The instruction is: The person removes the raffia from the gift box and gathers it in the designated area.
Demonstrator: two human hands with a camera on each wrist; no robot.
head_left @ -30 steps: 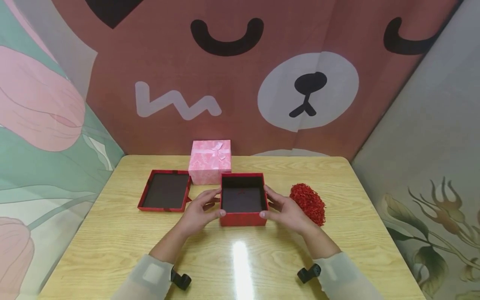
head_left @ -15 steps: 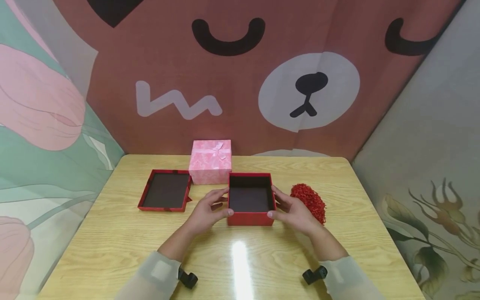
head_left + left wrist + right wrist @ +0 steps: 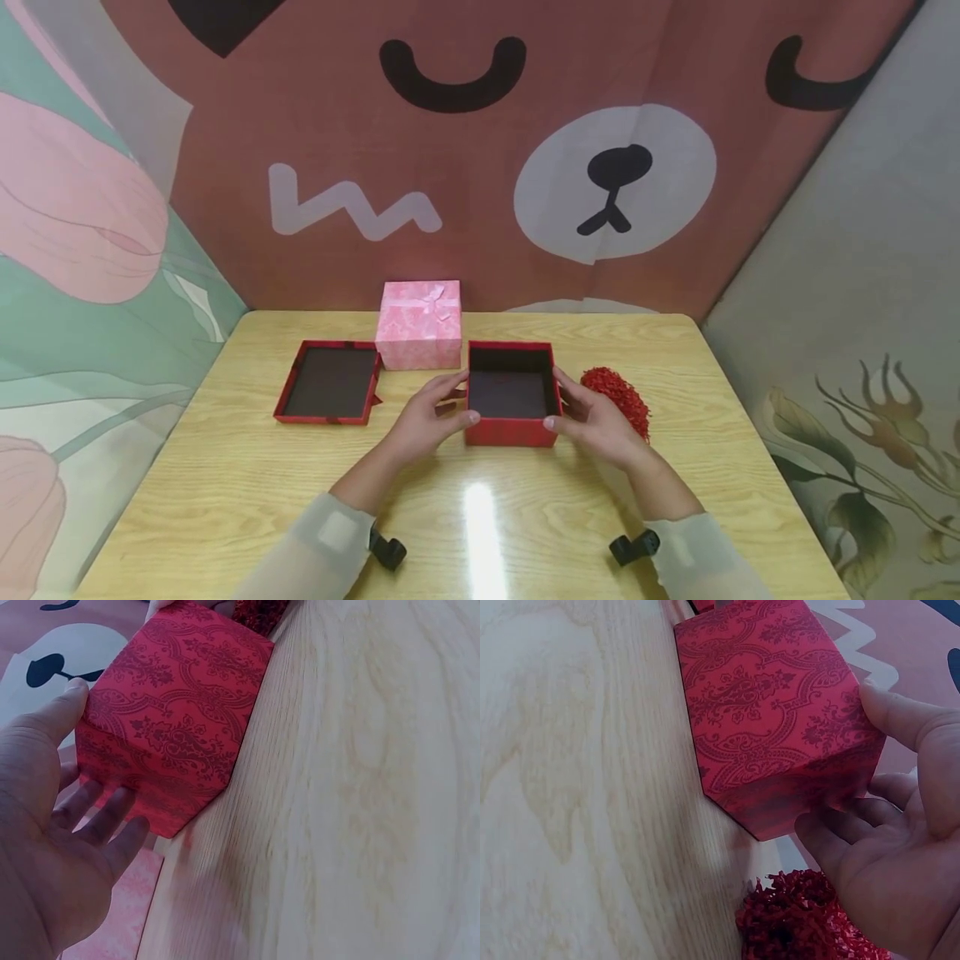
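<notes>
A red patterned box without its lid [image 3: 510,432], dark inside, stands between both hands in the head view. The left hand [image 3: 429,422] grips its left side, thumb at the near top corner. On the opposite side the right hand [image 3: 600,425] holds it the same way. In the left wrist view, the left hand's fingers [image 3: 112,817] lie against the box's side wall [image 3: 172,697]. The right wrist view shows the right hand [image 3: 900,847] with fingertips on the other side wall and thumb on the rim of the box [image 3: 772,697].
A red-rimmed lid [image 3: 330,382], dark side up, lies at the left of the wooden table [image 3: 247,500]. Behind it to the right stands a pink box with a bow [image 3: 418,325]. Red shredded paper [image 3: 618,396] lies beyond the right hand. A printed cloth [image 3: 337,100] hangs behind.
Both hands have moved the red box to the right and slightly away, from in front of the pink box to its right. The lid and shredded paper stayed put.
</notes>
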